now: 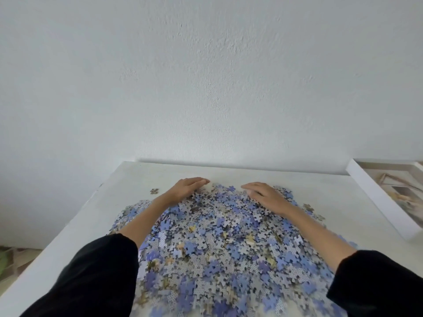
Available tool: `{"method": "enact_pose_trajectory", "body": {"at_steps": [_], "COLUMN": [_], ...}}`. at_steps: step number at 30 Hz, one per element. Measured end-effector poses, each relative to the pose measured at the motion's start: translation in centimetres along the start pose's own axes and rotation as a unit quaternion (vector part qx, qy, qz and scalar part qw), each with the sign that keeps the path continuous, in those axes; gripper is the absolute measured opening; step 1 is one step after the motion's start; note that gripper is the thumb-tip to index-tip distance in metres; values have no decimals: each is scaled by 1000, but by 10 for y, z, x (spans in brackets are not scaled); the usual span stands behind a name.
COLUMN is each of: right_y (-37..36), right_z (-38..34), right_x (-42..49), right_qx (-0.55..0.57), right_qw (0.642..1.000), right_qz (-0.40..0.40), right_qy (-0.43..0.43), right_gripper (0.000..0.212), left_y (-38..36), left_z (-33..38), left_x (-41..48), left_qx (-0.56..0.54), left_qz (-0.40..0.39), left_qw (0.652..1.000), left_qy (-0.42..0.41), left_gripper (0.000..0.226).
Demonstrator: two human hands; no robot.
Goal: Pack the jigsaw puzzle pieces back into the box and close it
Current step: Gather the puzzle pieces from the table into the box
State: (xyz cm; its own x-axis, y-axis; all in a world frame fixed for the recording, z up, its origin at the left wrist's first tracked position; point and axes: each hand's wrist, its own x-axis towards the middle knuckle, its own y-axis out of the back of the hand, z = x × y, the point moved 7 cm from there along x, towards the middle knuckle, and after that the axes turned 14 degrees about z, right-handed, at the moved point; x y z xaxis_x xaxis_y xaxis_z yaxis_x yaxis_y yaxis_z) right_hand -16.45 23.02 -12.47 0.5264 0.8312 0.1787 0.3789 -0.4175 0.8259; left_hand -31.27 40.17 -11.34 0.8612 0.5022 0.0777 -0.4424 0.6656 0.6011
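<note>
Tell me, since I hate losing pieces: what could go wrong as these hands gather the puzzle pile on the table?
1. The stray piece near the left edge of the table lies apart and could be missed or knocked off.
2. The left hand and right hand rest at the far side of the pile; raking toward the body may push pieces off the near edge, unseen here.
3. The black sleeves lie against the pile and could drag pieces.

box (375,197), 3 o'clock: cut by right edge, inside picture blurred. puzzle pieces (217,248), 6 o'clock: smeared, cut by bottom edge. left sleeve (91,277), right sleeve (377,284): cut likewise. greenish object (4,259), 8 o'clock: unidentifiable.
</note>
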Motion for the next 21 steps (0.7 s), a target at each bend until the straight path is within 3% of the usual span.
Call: {"method": "enact_pose_trajectory", "body": {"at_steps": [3, 5, 9, 13, 16, 21], "right_y": [25, 41, 42, 27, 23, 64], "right_z": [15, 40, 78, 68, 54, 51], "right_x": [-3, -8, -23, -30, -34, -59], "right_qx": [25, 10, -25, -36, -13, 4], "right_qw": [996, 991, 988, 993, 995, 979], "right_qz": [77, 121, 108, 71, 48, 167], "right_qy": [-24, -64, -110, -91, -90, -113], "right_gripper": [37, 38, 46, 44, 60, 45], "left_y": [31, 55, 80, 69, 61, 55], "left_z": [-10, -32, -72, -71, -65, -21], "left_x": [-6, -16, -46, -61, -60, -50], "left_qx": [21, 42, 80, 91, 121, 194], "left_qz": [62, 90, 132, 120, 103, 143], "left_qw": [998, 995, 985, 986, 985, 969], "left_qy": [-5, 21, 82, 73, 60, -46], "left_gripper": [46, 41, 39, 47, 56, 94]}}
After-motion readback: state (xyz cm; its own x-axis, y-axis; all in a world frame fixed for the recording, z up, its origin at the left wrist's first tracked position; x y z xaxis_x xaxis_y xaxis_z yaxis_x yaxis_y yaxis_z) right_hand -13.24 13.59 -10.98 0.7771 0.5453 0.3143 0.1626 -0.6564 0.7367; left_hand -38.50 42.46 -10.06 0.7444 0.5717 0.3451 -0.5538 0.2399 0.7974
